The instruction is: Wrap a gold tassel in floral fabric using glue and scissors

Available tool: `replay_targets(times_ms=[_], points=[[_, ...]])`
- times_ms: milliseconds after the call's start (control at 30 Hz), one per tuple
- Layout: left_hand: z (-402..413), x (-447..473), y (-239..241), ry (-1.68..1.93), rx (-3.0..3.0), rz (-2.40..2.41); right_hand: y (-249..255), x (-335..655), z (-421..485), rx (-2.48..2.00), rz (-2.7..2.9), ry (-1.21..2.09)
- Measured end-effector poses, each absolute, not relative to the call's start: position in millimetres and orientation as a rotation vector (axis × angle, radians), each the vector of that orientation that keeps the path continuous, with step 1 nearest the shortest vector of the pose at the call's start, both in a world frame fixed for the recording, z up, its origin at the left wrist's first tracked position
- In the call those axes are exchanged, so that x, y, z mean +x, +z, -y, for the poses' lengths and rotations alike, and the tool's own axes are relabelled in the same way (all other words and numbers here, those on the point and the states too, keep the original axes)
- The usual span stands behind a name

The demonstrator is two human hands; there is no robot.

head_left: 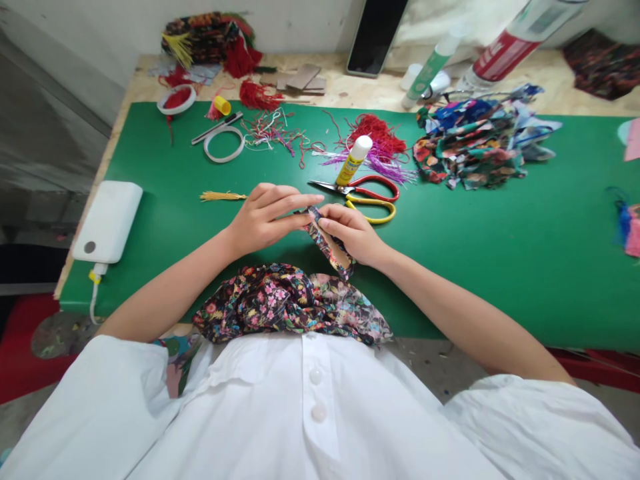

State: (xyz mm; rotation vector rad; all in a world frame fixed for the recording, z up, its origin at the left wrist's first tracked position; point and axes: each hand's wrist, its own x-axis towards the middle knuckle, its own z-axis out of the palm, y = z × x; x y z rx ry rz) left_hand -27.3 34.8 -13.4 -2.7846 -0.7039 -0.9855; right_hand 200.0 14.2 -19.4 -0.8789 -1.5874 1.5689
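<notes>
Between my hands is a narrow piece of cardboard [338, 249] with floral fabric folded around its edges, held tilted above the green mat. My right hand [356, 233] grips its right side, thumb on top. My left hand [270, 217] has its fingers stretched out, with fingertips touching the piece's upper end. Just beyond lie scissors [373, 190] with one red and one yellow handle, and a yellow glue stick [354, 160] with a white cap rests on them. Dark floral fabric [270, 297] is bunched at the mat's near edge against my shirt.
A white power bank [108, 222] with a cable lies at left. Tape rolls [224, 145], a knife [217, 128], loose threads [270, 130] and red tassels [373, 135] lie along the back. Fabric scraps [475, 140] are piled at right. A phone [377, 37] leans on the wall.
</notes>
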Motion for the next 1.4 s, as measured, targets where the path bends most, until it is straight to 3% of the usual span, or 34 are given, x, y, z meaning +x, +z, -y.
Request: replay_targets(times_ms=[333, 1033, 1133, 1300, 1400], points=[[-34, -26, -12, -0.845, -2.776, 0.707, -18, 200, -14, -0.875, 1.543, 1.599], [-35, -23, -9, -0.965, -2.865, 0.834, -17, 197, -12, -0.883, 1.447, 1.622], [-34, -21, -9, -1.082, -2.884, 0.912, -19, 196, -11, -0.902, 1.354, 1.581], [-34, -18, -20, -1.610, -2.972, 1.216, -21, 197, -9, -0.948, 1.307, 1.617], [-32, -15, -26, -1.655, -3.096, 1.322, -20, 197, -8, -0.929, 1.362, 1.621]])
